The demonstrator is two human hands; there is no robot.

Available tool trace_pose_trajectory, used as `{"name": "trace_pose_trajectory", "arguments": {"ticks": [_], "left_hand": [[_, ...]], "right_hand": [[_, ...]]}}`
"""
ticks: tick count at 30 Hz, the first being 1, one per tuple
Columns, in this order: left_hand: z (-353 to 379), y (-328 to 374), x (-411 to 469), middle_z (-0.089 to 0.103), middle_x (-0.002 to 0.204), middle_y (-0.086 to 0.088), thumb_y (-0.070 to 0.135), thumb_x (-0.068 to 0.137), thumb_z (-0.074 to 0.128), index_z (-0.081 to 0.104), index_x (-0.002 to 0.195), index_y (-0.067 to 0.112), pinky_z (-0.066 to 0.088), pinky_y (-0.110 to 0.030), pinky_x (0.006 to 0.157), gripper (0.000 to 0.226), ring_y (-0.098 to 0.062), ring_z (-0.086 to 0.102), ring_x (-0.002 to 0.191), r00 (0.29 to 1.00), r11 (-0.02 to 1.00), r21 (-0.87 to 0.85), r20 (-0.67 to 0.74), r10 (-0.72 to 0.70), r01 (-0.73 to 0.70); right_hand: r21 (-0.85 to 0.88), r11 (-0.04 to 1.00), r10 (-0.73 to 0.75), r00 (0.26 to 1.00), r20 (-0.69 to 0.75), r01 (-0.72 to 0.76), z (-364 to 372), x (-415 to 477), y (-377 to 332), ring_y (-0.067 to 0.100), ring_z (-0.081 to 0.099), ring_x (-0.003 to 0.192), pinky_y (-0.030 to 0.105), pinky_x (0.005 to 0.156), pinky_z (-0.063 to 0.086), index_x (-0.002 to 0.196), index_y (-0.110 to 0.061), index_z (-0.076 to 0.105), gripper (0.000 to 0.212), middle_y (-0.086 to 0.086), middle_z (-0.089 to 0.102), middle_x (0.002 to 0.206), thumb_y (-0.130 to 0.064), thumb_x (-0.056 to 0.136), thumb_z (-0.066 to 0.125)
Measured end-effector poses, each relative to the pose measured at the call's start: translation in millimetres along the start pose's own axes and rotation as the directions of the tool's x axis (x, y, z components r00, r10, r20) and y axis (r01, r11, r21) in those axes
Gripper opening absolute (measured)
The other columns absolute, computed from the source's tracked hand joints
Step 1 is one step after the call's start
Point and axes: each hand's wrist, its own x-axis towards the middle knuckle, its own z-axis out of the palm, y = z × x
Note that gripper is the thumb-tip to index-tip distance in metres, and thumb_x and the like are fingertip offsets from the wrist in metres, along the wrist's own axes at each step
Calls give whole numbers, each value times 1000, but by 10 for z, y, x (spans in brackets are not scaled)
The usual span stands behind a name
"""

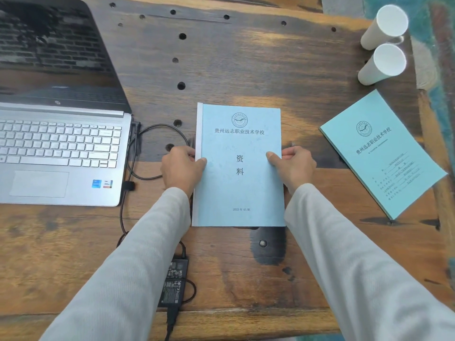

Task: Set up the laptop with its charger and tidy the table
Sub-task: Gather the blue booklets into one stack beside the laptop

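A light blue booklet [238, 188] lies flat in the middle of the wooden table [246, 57]. My left hand [181, 168] grips its left edge and my right hand [295, 167] grips its right edge, thumbs on the cover. An open silver laptop [61, 153] sits at the left with a dark screen. A black cable [157, 129] is plugged into the laptop's right side and loops down to the black charger brick [174, 281] near the front edge, partly under my left sleeve.
A second, teal booklet [381, 156] lies askew at the right. Two white paper cups [382, 45] stand at the far right corner. The tabletop has several round holes. A teal rug shows past the right edge.
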Motion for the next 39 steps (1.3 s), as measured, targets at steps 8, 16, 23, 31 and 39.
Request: {"name": "trace_pose_trajectory", "arguments": {"ticks": [8, 16, 23, 31, 39], "left_hand": [[81, 169, -190, 68, 107, -18, 21, 90, 59, 63, 108, 6, 48, -42, 79, 24, -40, 60, 104, 998, 969, 241, -23, 59, -52], [786, 877, -890, 39, 155, -12, 21, 97, 53, 30, 154, 9, 33, -40, 110, 63, -31, 36, 141, 922, 914, 149, -29, 386, -377], [1850, 2066, -1560, 68, 109, -6, 24, 103, 42, 60, 110, 10, 43, -9, 93, 24, -34, 57, 115, 951, 805, -546, 300, -69, 231], [2453, 2748, -1867, 57, 81, -7, 18, 104, 41, 51, 80, 20, 46, -13, 38, 26, -17, 55, 66, 759, 227, -738, 542, -361, 636], [2640, 3108, -1959, 68, 84, -1, 8, 97, 49, 59, 97, 14, 48, -20, 44, 12, -14, 63, 54, 732, 200, -755, 478, -485, 625]], "right_hand": [[-183, 966, -153, 973, 173, 184, -136, 42, -4, 18, 51, 93, 31, 77, 38, 100, -21, 54, 33, -4, 64, 94, -48, 87, 66], [-87, 938, -298, 908, 293, 336, -932, 361, 338, 8, 65, 89, 31, 91, 53, 110, -21, 70, 37, -11, 69, 91, -51, 90, 65], [-296, 861, -292, 879, 376, 413, -2168, 1249, 606, 22, 63, 117, 32, 106, 43, 133, -16, 63, 53, 5, 69, 127, -49, 91, 65], [-345, 889, -175, 919, 353, 302, -2823, 1999, 886, 30, 55, 128, 30, 96, 39, 142, -20, 51, 60, 6, 62, 138, -50, 92, 63], [-464, 818, -180, 917, 357, 341, -2705, 2170, 975, 38, 52, 124, 45, 104, 42, 125, -10, 52, 54, 10, 64, 129, -51, 90, 59]]}}
